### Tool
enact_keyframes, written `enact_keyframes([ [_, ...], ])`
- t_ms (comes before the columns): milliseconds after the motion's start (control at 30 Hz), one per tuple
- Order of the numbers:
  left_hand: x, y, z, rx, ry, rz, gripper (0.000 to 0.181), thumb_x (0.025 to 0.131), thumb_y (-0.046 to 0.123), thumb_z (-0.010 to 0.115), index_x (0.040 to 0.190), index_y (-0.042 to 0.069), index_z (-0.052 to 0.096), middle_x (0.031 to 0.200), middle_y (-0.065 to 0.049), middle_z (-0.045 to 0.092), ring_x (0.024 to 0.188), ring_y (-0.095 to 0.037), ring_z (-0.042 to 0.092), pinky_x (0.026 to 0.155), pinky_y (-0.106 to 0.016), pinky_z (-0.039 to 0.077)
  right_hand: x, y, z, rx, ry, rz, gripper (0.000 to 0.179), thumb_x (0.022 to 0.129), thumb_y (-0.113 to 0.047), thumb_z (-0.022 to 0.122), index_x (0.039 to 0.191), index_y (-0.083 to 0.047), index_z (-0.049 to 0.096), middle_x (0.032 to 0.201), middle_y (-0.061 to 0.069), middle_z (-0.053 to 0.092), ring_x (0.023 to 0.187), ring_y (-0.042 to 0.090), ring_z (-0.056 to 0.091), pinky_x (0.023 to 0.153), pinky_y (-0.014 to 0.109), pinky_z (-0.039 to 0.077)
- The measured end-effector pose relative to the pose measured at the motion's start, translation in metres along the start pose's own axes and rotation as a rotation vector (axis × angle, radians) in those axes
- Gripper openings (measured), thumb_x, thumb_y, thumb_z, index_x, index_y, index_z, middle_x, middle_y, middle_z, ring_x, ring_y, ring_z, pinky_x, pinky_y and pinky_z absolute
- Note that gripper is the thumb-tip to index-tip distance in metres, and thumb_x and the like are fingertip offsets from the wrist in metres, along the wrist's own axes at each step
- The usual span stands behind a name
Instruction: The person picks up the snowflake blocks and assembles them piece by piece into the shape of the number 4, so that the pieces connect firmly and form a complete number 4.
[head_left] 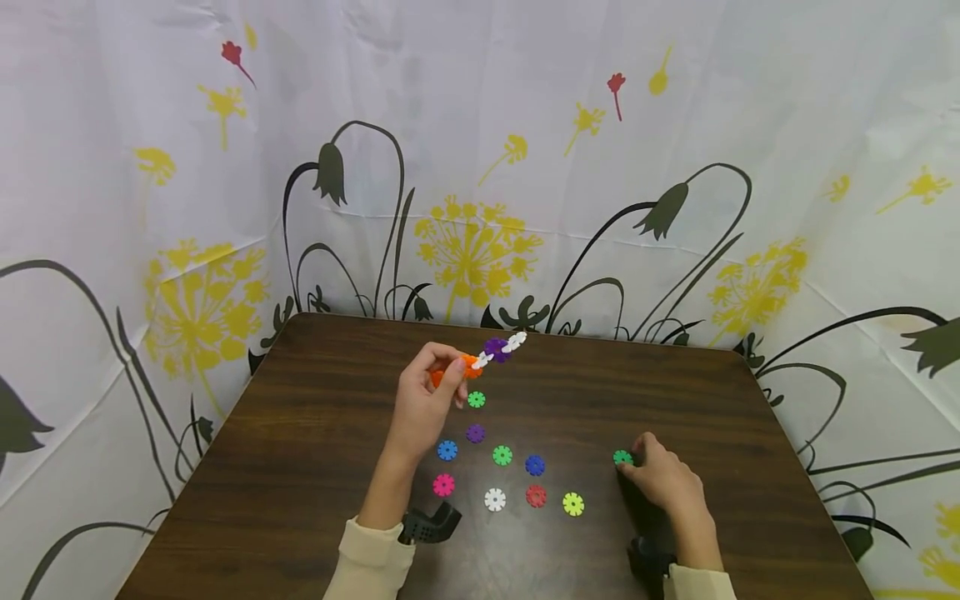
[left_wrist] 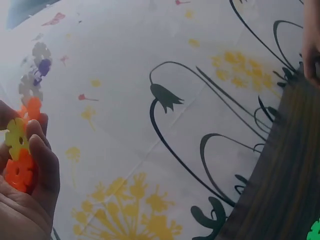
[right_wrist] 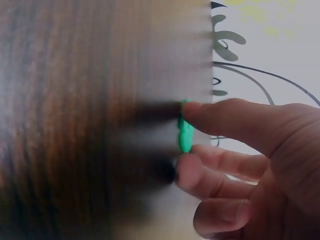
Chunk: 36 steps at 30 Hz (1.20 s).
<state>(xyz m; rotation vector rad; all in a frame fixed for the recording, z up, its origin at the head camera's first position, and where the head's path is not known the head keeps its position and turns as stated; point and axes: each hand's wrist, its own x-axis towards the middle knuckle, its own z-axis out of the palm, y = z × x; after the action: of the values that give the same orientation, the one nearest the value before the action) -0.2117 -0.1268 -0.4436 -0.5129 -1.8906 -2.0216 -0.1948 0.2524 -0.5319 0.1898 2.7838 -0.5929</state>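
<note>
My left hand (head_left: 422, 404) holds up a chain of interlocking plastic discs (head_left: 497, 349) above the table. Its fingers wrap the lower end, where orange and yellow discs (left_wrist: 17, 137) show in the left wrist view; white and purple discs stick out beyond the fingertips. Low at the table's right side, my right hand (head_left: 670, 483) pinches a green notched disc (head_left: 622, 457) by its edges. In the right wrist view, the thumb is at one edge of that green disc (right_wrist: 186, 132) and a fingertip at the other.
Several loose notched discs lie between the hands, among them a pink disc (head_left: 443, 485), a white disc (head_left: 495, 500), a red disc (head_left: 536, 496) and a yellow disc (head_left: 573, 504). The dark wooden table (head_left: 330, 467) ends at a flower-patterned curtain (head_left: 480, 125).
</note>
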Motion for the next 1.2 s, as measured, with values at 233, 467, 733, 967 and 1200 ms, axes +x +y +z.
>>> enact_keyframes([
  [233,0.001,0.001,0.002,-0.017,-0.008,-0.079,0.011,0.110,0.008,0.060,0.112,-0.003,0.060,0.074,-0.011,0.058,0.059,-0.017,0.059,0.058,-0.023,0.054,-0.001,0.000,0.002,0.110,-0.002,-0.042,0.033,0.103,-0.030,0.073,0.120,-0.008,0.056,0.097,0.005,0.068,0.075,0.022,0.060,0.066,0.039,0.044],
  [467,-0.002,0.000,0.005,0.015,-0.017,-0.140,0.010,0.107,0.010,0.065,0.111,0.001,0.063,0.083,-0.010,0.056,0.058,-0.012,0.049,0.055,-0.023,0.045,-0.005,0.004,0.007,0.203,0.036,-0.078,0.019,0.107,-0.027,0.068,0.109,-0.012,0.057,0.090,0.001,0.068,0.071,0.019,0.056,0.062,0.035,0.040],
  [733,-0.003,0.003,0.008,0.047,-0.002,-0.116,0.010,0.106,0.011,0.068,0.111,0.003,0.065,0.087,-0.007,0.058,0.059,-0.010,0.047,0.053,-0.021,0.041,0.002,-0.013,-0.004,0.518,0.053,-0.327,0.026,0.109,-0.030,0.067,0.104,-0.006,0.059,0.080,0.007,0.062,0.067,0.015,0.055,0.062,0.028,0.048],
  [967,-0.002,0.003,0.009,0.090,-0.018,-0.116,0.012,0.105,0.017,0.071,0.112,0.008,0.068,0.094,-0.012,0.063,0.062,-0.013,0.052,0.054,-0.024,0.047,-0.007,-0.047,-0.025,0.869,-0.014,-0.468,0.029,0.112,-0.027,0.061,0.115,0.001,0.054,0.089,0.010,0.071,0.073,0.018,0.070,0.069,0.033,0.062],
  [1200,-0.002,0.004,0.010,0.101,-0.053,-0.113,0.010,0.106,0.018,0.071,0.111,0.009,0.068,0.095,-0.013,0.064,0.059,-0.011,0.050,0.053,-0.023,0.045,-0.019,-0.077,-0.047,0.981,-0.001,-0.533,0.025,0.112,-0.025,0.061,0.117,-0.002,0.053,0.091,0.015,0.074,0.072,0.018,0.074,0.067,0.025,0.055],
])
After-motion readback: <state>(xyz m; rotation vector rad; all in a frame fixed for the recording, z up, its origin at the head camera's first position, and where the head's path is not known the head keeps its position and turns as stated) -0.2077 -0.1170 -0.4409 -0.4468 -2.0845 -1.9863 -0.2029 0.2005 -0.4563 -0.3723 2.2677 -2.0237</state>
